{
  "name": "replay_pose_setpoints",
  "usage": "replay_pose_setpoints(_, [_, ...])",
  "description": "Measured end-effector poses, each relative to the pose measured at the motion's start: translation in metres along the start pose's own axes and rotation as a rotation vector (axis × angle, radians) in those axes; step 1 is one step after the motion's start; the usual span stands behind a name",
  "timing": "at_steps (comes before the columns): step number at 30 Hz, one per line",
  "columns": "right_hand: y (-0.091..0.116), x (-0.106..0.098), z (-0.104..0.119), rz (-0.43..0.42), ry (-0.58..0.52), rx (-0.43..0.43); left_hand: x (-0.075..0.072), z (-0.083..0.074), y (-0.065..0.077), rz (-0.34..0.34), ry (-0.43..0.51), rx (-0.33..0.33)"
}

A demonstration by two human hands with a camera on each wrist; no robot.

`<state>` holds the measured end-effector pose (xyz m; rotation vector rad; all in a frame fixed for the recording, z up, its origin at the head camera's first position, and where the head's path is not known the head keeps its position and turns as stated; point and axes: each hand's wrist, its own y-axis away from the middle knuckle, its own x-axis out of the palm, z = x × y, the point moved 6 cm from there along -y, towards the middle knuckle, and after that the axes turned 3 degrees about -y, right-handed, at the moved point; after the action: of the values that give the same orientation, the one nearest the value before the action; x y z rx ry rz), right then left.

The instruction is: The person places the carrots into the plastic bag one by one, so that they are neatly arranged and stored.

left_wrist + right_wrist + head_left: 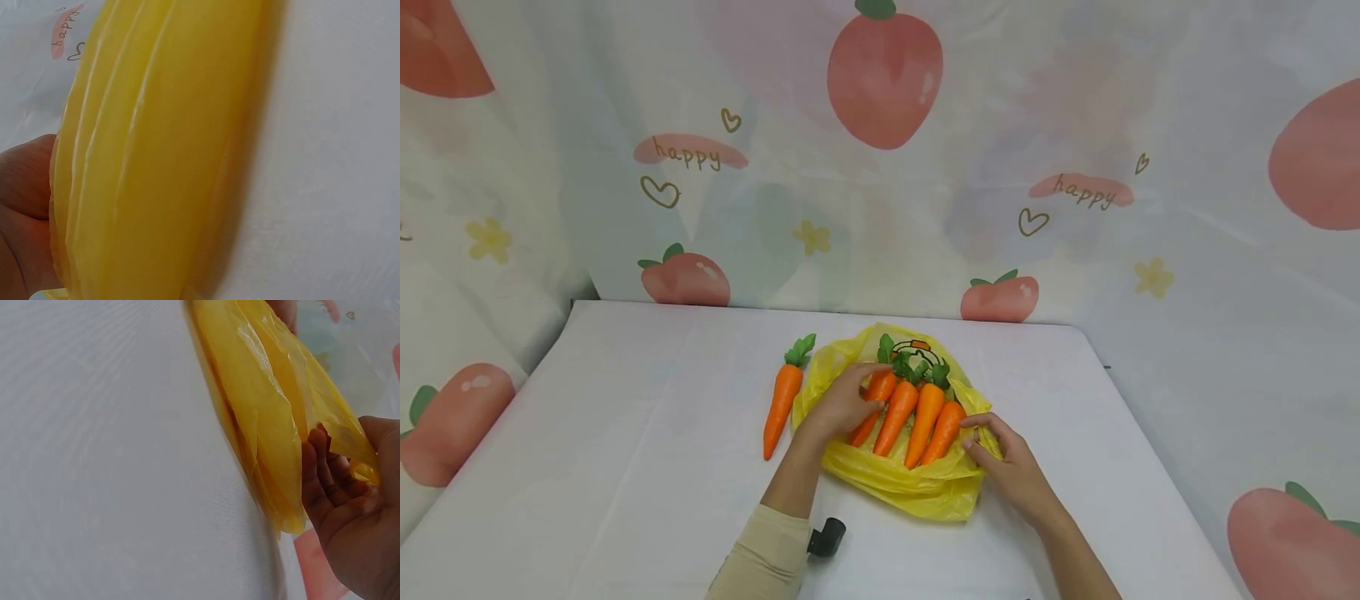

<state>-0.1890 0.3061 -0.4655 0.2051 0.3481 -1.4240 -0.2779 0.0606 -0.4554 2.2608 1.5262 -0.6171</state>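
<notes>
A yellow plastic bag (910,487) lies spread on the table with its mouth open, several orange carrots (901,412) side by side in it, green tops pointing away. From the left my left hand (842,407) reaches over the bag, fingers and thumb about the leftmost carrot (880,387) there; the left wrist view has only the thumb side, its fingertips hidden behind the bag. My right hand (1011,467) pinches the bag's right edge between thumb and fingers, which the right wrist view also shows. Another carrot (783,398) lies outside the bag, to its left.
A white cloth covers the table (647,450). Behind it and at both sides hangs a pale curtain (895,217) printed with fruit and hearts. A small black object (827,537) juts out beside the left sleeve (763,554).
</notes>
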Motion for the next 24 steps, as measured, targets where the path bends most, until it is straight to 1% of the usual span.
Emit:
replay_pose_setpoints(2, [0.000,0.000,0.001,0.002,0.000,0.000,-0.003,-0.001,0.001,0.002,-0.014,-0.009])
replay_pose_setpoints(4, [-0.001,0.000,0.001,0.005,0.002,-0.004,-0.006,-0.004,0.004,0.005,-0.027,-0.004])
replay_pose_setpoints(11, [-0.001,0.000,0.002,0.004,0.012,-0.010,-0.017,-0.022,0.013,0.020,-0.040,0.068])
replay_pose_setpoints(16, [0.000,0.000,0.001,0.003,0.008,-0.014,-0.022,-0.031,0.019,0.022,-0.048,0.108])
replay_pose_setpoints(20, [0.001,0.000,0.001,-0.001,0.012,-0.003,-0.025,-0.035,0.023,0.025,-0.033,0.128])
replay_pose_setpoints(24, [0.002,0.000,0.001,-0.003,0.010,0.003,-0.030,-0.039,0.028,0.002,-0.007,0.136])
